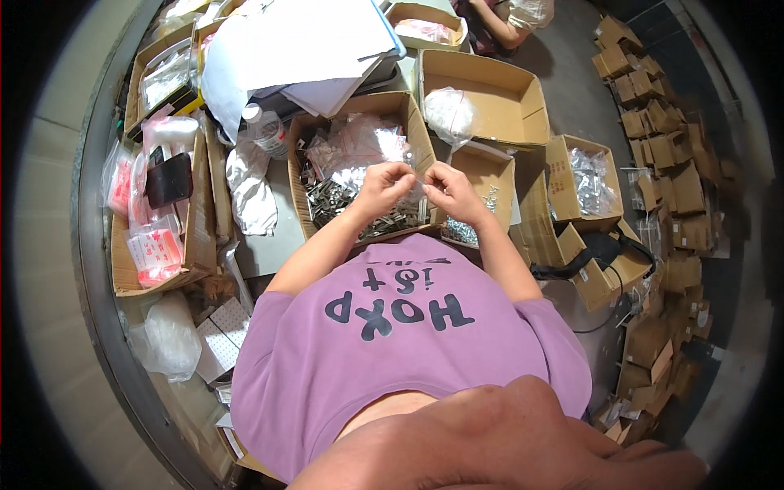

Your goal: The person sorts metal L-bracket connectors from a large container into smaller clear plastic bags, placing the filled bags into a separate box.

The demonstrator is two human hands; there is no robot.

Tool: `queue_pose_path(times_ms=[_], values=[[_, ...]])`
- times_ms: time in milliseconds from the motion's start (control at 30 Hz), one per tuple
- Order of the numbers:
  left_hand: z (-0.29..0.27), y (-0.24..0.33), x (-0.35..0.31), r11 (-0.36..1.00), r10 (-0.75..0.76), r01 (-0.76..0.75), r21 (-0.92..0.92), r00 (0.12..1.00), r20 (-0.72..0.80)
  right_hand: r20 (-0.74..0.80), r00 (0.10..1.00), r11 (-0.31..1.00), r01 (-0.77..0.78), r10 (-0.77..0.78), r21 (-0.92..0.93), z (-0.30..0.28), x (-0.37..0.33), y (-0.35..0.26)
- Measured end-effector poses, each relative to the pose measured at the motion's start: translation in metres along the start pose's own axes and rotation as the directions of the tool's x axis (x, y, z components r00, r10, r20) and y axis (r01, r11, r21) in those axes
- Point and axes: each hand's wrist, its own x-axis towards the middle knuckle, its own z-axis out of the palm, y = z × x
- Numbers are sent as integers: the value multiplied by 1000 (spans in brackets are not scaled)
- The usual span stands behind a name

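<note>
My left hand and my right hand are close together above the near right part of a cardboard box. The fingers of both are pinched. Between them is what looks like a small clear plastic bag, mostly hidden by the fingers. Dark and silvery metal pieces fill the near part of the box, and a heap of clear zip bags lies on top at the back. Right of it, beneath my right hand, a smaller carton holds small silvery hardware, perhaps screws.
Papers cover the far left. A plastic bottle and white cloth stand left of the box. A phone rests on a bag-filled carton. Other cartons sit right; another person's arm shows far off.
</note>
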Motion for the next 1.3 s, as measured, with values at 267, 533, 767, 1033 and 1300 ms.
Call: queue_pose_path(times_ms=[267,533,767,1033,1300], values=[[-4,-10,8,979,-36,19,-201,996,-81,-157,986,998,-59,54,-30,-32,-17,1],[-29,-14,11,753,68,59,655,984,-167,-860,474,971,35,191,235,-189,-84,34],[-15,-36,15,389,36,119,913,989,-145,-854,520,996,-79,16,-29,-153,-56,47],[-14,-35,22,414,23,216,884,969,-248,-457,887,996,-85,63,-28,-45,1,26],[-20,-38,23,688,56,223,690,932,-357,-196,980,991,-3,-24,-134,-6,14,5]])
